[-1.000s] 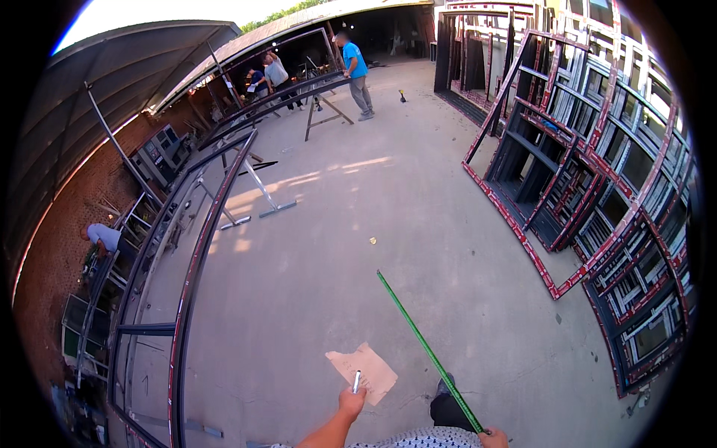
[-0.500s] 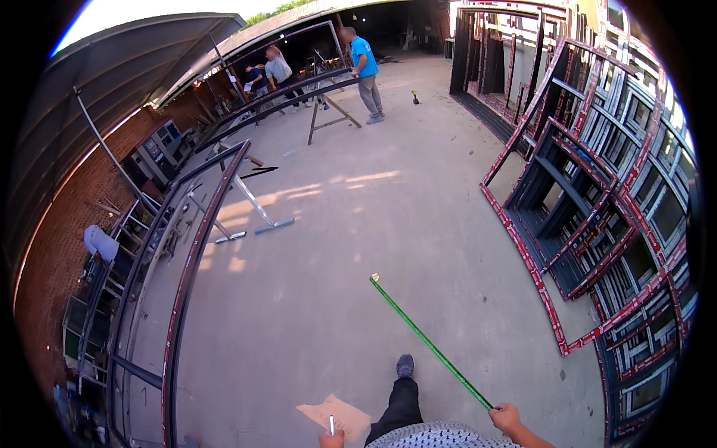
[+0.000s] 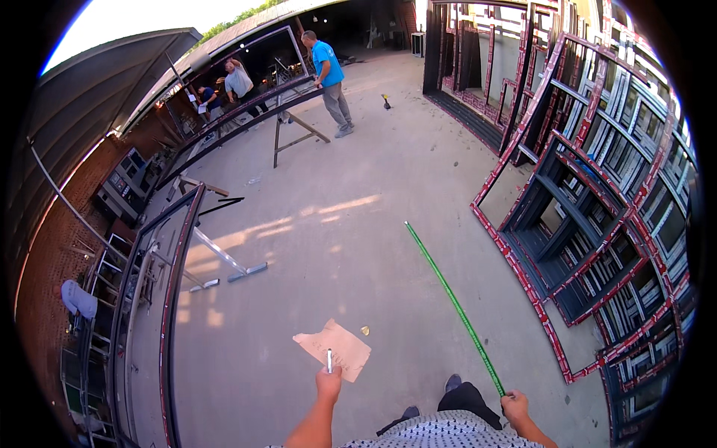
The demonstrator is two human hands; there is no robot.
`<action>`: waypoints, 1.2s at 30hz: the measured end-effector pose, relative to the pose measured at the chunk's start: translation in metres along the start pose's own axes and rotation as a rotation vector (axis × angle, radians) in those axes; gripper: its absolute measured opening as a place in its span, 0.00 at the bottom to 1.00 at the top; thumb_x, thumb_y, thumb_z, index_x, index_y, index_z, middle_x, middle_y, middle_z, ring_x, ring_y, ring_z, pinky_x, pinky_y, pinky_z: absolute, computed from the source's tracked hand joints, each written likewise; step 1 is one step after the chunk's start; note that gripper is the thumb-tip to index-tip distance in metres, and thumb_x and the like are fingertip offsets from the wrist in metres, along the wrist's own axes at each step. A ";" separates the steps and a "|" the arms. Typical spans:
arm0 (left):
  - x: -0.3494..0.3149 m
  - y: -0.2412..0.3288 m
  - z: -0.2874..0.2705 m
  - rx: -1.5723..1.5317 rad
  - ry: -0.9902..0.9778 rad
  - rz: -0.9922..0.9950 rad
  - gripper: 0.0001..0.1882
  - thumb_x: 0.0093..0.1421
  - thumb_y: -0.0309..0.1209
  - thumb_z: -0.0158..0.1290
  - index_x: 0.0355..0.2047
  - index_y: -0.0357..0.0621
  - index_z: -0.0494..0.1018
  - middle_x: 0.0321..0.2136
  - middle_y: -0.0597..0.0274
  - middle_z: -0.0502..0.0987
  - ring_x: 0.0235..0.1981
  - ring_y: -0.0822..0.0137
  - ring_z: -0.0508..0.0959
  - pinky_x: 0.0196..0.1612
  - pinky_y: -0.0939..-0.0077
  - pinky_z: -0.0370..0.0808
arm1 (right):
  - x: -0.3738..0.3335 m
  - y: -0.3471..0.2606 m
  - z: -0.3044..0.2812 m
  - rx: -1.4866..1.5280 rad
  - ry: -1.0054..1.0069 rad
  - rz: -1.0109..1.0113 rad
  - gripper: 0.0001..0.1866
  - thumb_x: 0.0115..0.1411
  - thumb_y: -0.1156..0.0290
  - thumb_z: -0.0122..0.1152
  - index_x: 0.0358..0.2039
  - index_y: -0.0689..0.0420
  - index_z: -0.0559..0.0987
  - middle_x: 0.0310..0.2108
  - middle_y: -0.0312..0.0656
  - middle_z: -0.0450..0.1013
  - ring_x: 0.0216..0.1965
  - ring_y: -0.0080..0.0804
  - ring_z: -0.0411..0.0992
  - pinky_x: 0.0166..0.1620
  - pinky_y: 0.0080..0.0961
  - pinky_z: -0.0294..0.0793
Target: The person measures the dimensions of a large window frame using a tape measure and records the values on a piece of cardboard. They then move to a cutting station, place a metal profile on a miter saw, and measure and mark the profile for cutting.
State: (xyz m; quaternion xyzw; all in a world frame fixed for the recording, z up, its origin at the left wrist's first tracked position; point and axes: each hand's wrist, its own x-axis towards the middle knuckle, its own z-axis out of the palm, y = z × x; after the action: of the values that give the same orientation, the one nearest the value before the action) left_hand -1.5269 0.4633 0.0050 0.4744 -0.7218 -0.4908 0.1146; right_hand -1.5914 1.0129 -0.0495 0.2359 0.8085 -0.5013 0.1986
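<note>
Gray floor [image 3: 299, 299], sun patches [image 3: 343, 205] on it. Left hand [image 3: 328, 383] curled round white pen [image 3: 329, 359] and torn brown paper [image 3: 349, 348] — paper over floor. Right hand [image 3: 514, 407] wrapped on near end of long green strip [image 3: 456, 310] — strip slants ahead. Dark frame [image 3: 166, 321] on left, red-edged frames [image 3: 514, 278] leaning on right. Far back, person in blue shirt [image 3: 327, 67].
</note>
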 end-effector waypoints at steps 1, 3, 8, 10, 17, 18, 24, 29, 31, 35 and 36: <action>0.024 0.018 0.016 -0.012 -0.002 0.030 0.17 0.61 0.36 0.60 0.34 0.28 0.77 0.24 0.59 0.77 0.26 0.69 0.74 0.30 0.64 0.71 | 0.017 -0.016 0.005 -0.011 0.004 -0.002 0.17 0.55 0.70 0.60 0.44 0.67 0.81 0.21 0.44 0.78 0.19 0.29 0.75 0.23 0.31 0.73; 0.060 0.046 0.050 -0.035 -0.013 0.037 0.17 0.61 0.36 0.60 0.33 0.30 0.77 0.23 0.61 0.76 0.26 0.71 0.73 0.28 0.65 0.70 | 0.055 -0.051 0.012 -0.034 0.015 -0.002 0.21 0.55 0.70 0.61 0.48 0.67 0.79 0.23 0.45 0.79 0.19 0.29 0.75 0.23 0.31 0.74; 0.104 0.066 0.123 -0.078 -0.045 -0.151 0.15 0.60 0.35 0.61 0.34 0.30 0.77 0.22 0.64 0.74 0.23 0.72 0.70 0.26 0.65 0.68 | 0.192 -0.128 0.033 -0.038 0.031 -0.037 0.25 0.55 0.72 0.61 0.54 0.68 0.77 0.23 0.44 0.78 0.20 0.28 0.74 0.24 0.30 0.72; 0.107 0.041 0.136 -0.038 -0.001 -0.223 0.14 0.60 0.34 0.60 0.35 0.30 0.78 0.22 0.66 0.74 0.22 0.72 0.70 0.25 0.65 0.68 | 0.229 -0.174 0.037 -0.041 0.003 -0.031 0.27 0.55 0.73 0.61 0.56 0.69 0.76 0.24 0.44 0.77 0.21 0.28 0.73 0.24 0.30 0.70; 0.158 0.041 0.173 0.228 0.091 -0.282 0.23 0.54 0.40 0.60 0.29 0.24 0.79 0.21 0.48 0.81 0.25 0.60 0.82 0.32 0.59 0.76 | 0.381 -0.387 0.036 -0.101 0.047 0.007 0.33 0.54 0.69 0.64 0.60 0.68 0.73 0.31 0.48 0.79 0.28 0.32 0.77 0.30 0.33 0.74; 0.173 0.048 0.182 0.230 0.121 -0.293 0.24 0.54 0.41 0.60 0.29 0.23 0.79 0.22 0.45 0.81 0.26 0.58 0.83 0.33 0.58 0.77 | 0.393 -0.423 0.042 -0.107 0.062 0.021 0.34 0.53 0.69 0.64 0.61 0.68 0.73 0.34 0.50 0.79 0.32 0.33 0.77 0.33 0.34 0.75; 0.312 0.126 0.252 0.270 0.107 -0.332 0.21 0.56 0.40 0.60 0.31 0.26 0.81 0.23 0.47 0.82 0.25 0.59 0.82 0.32 0.59 0.77 | 0.475 -0.520 0.088 -0.064 0.105 0.156 0.39 0.53 0.67 0.66 0.64 0.68 0.69 0.48 0.55 0.77 0.46 0.38 0.77 0.46 0.36 0.76; 0.477 0.259 0.301 0.120 0.015 -0.258 0.19 0.60 0.38 0.60 0.33 0.28 0.81 0.24 0.50 0.82 0.27 0.62 0.81 0.34 0.61 0.77 | 0.566 -0.488 0.129 -0.096 0.012 0.328 0.20 0.51 0.70 0.67 0.42 0.67 0.75 0.36 0.50 0.77 0.37 0.40 0.76 0.42 0.44 0.78; 0.545 0.343 0.335 0.074 -0.005 -0.138 0.18 0.61 0.38 0.60 0.34 0.30 0.81 0.24 0.52 0.82 0.27 0.63 0.80 0.34 0.61 0.76 | 0.587 -0.503 0.130 -0.445 0.048 0.285 0.13 0.52 0.66 0.65 0.37 0.58 0.82 0.36 0.56 0.80 0.41 0.53 0.79 0.47 0.50 0.76; 0.672 0.505 0.397 0.099 -0.164 -0.052 0.17 0.63 0.40 0.60 0.39 0.35 0.82 0.25 0.56 0.82 0.27 0.65 0.79 0.34 0.63 0.75 | 0.685 -0.478 0.133 -1.085 -0.119 -0.290 0.13 0.54 0.62 0.65 0.35 0.57 0.85 0.34 0.59 0.82 0.41 0.57 0.82 0.48 0.53 0.76; 0.698 0.522 0.403 0.027 -0.133 -0.006 0.18 0.63 0.40 0.59 0.40 0.35 0.82 0.25 0.55 0.82 0.27 0.65 0.79 0.34 0.63 0.75 | 0.690 -0.543 0.140 -0.628 -0.437 0.179 0.45 0.64 0.39 0.59 0.74 0.50 0.62 0.58 0.63 0.75 0.63 0.52 0.72 0.67 0.45 0.66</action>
State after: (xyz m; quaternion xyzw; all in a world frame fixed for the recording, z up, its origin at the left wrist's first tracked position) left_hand -2.4455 0.1844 0.0238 0.4446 -0.7328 -0.5118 0.0584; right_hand -2.4534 0.8024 -0.1040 0.1210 0.8373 -0.2486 0.4716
